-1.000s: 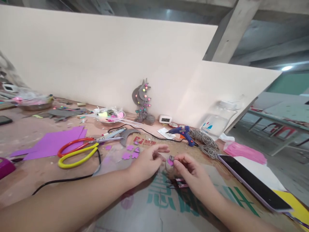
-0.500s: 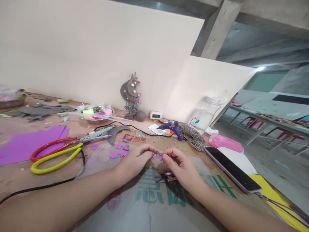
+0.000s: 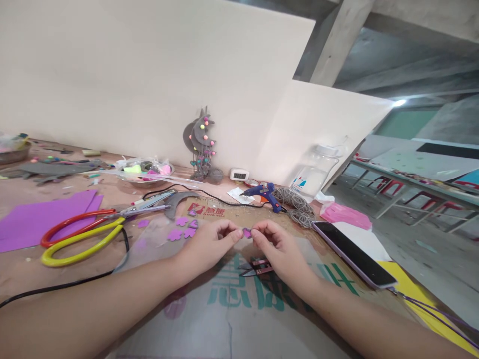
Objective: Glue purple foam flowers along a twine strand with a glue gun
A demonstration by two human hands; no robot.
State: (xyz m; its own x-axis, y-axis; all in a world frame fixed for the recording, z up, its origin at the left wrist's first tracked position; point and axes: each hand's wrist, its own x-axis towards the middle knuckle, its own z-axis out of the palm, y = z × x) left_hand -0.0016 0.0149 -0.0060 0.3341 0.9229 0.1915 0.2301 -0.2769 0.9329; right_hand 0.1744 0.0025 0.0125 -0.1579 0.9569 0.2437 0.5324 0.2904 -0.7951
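Note:
Between my fingertips is a small purple piece with a dark grey edge (image 3: 247, 233), perhaps heart-shaped. My right hand (image 3: 279, 249) pinches its right side between thumb and forefinger. Thumb and fingers of my left hand (image 3: 213, 244) are closed at its left side. Below the right hand lie small thread snips (image 3: 257, 268), blades pointing left, on a clear plastic sheet over printed cardboard. Just left of my left hand are several purple flower-shaped cutouts (image 3: 174, 235) and a small purple piece with grey edging (image 3: 193, 224).
Large scissors with red and yellow handles (image 3: 84, 242) lie left, beside purple sheets (image 3: 41, 219). Behind are a blue glue gun (image 3: 266, 194), grey cord (image 3: 295, 202), a small digital clock (image 3: 239, 174), a grey moon-shaped ornament (image 3: 202, 142) and a clear jar (image 3: 316, 172). A phone (image 3: 354, 254) lies right.
The view has shifted slightly, moving the scene a little left and up. My left fingers have shifted at the purple piece, which now shows more clearly. Both hands stay close together.

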